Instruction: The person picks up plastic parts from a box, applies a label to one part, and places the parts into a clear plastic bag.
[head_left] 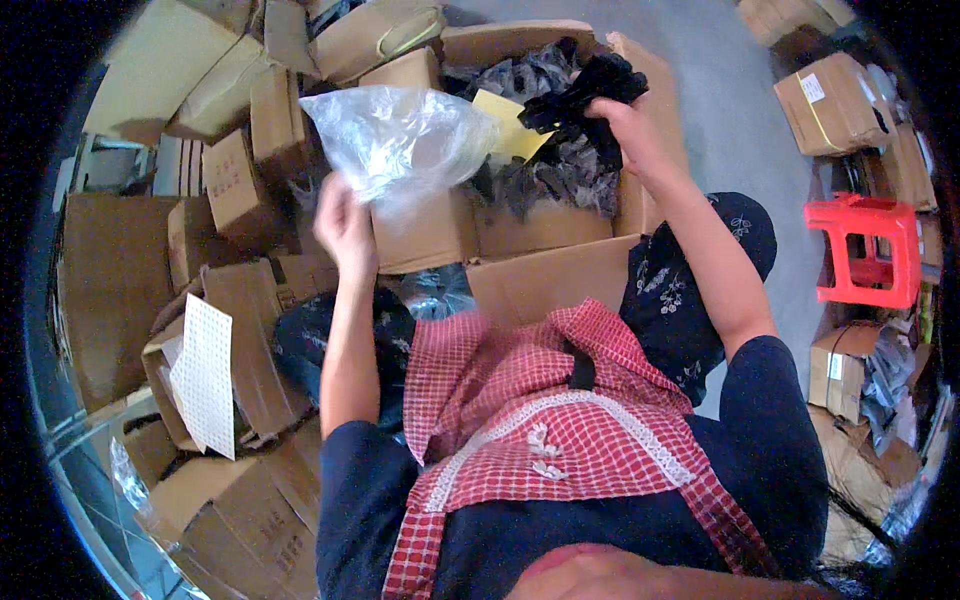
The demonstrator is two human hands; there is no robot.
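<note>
Beyond left grip, clear bag, in right grip, black bundle

The clear, pouch-shaped plastic bag at upper centre is thin, glossy and wrinkled, with bright streaks of glare. The black, crumpled bunch right of it looks soft and matt, like cloth, though its exact material is unclear. Between them, the yellow flat sheet looks like smooth matt paper. The large open brown carton below is dull cardboard; the dark, film-wrapped bundles inside shine with creased plastic. The red-and-white checked apron at lower centre is matt woven cloth, edged with textured white lace trim. At right, the red square-framed stool is smooth, slightly glossy plastic.
</note>
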